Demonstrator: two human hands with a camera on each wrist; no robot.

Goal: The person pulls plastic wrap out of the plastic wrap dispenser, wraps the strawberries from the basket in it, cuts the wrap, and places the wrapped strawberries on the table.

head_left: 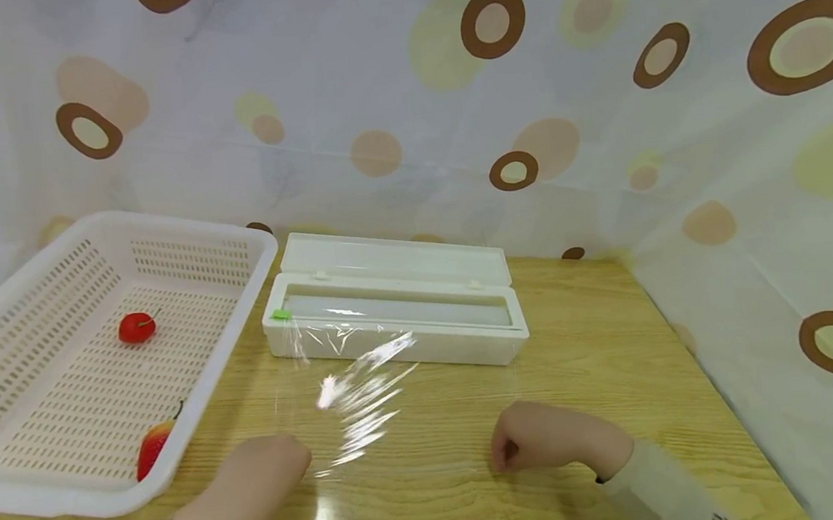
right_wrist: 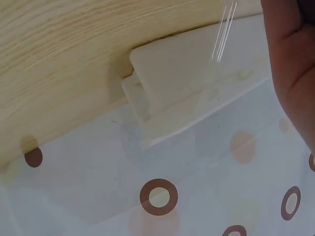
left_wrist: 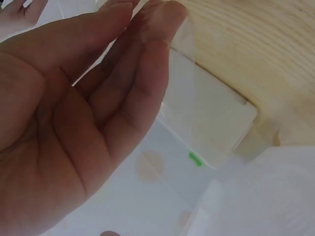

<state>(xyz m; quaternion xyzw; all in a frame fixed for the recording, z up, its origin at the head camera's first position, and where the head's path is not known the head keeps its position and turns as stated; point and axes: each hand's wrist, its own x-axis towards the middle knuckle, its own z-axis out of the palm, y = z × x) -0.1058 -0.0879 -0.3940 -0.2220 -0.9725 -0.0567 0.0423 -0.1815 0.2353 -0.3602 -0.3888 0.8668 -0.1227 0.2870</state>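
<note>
A sheet of clear plastic wrap (head_left: 370, 407) stretches from the white wrap dispenser (head_left: 395, 350) toward the front of the table. Its near left corner is pinched between the thumb and fingertips of my left hand (head_left: 256, 472). At the other near corner, my right hand (head_left: 547, 438) grips the film with curled fingers. The dispenser's lid (head_left: 394, 260) stands open behind it, and a roll (head_left: 391, 308) lies inside. A green slider (head_left: 281, 314) sits at the dispenser's left end. In the right wrist view, only part of the right hand (right_wrist: 293, 64) shows; its fingertips are hidden.
On the left stands a white perforated basket (head_left: 242, 327) holding a red cherry-like fruit (head_left: 137, 328) and a red-yellow fruit (head_left: 154, 448). A patterned sheet (head_left: 385, 87) rises behind the wooden table (head_left: 590, 344) and along its right side.
</note>
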